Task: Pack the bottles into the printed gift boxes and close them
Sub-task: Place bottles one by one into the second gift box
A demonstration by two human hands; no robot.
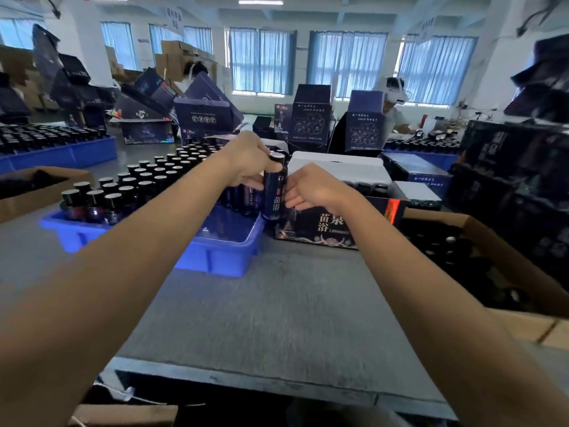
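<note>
**Position.** The bottle (274,186) is held upright in the air over the middle of the counter (277,309). It is above the gap between the tray (221,257) and the open box (323,226).

**Grip.** The left hand (246,161) grips the upper part, with its fingers curled round just below the cap. The right hand (311,189) holds the lower body, with its fingers (295,204) curled against the label. Dark shapes show under the left hand. It cannot be told whether these are further bottles in the grip.

**Hazards.**
1. Slip at hand-over. The bottle surface looks glossy. If one hand lets go before the other has a firm grip, the bottle is likely to drop onto the tray rim or the box edge.
2. Collision on entry. Caps already show inside the box. A tilted or hurried descent may strike them or dent the printed near wall.
3. Incomplete seating. A bottle that stands proud would probably hold the white flaps (338,167) open at closing.
4. Sweep damage. The left forearm passes close to the spare bottles (138,180) in the tray, and a careless return may topple them.
5. Snagging. The carton (480,238) at the right edge of the counter lies near the right forearm and may catch it.
</note>
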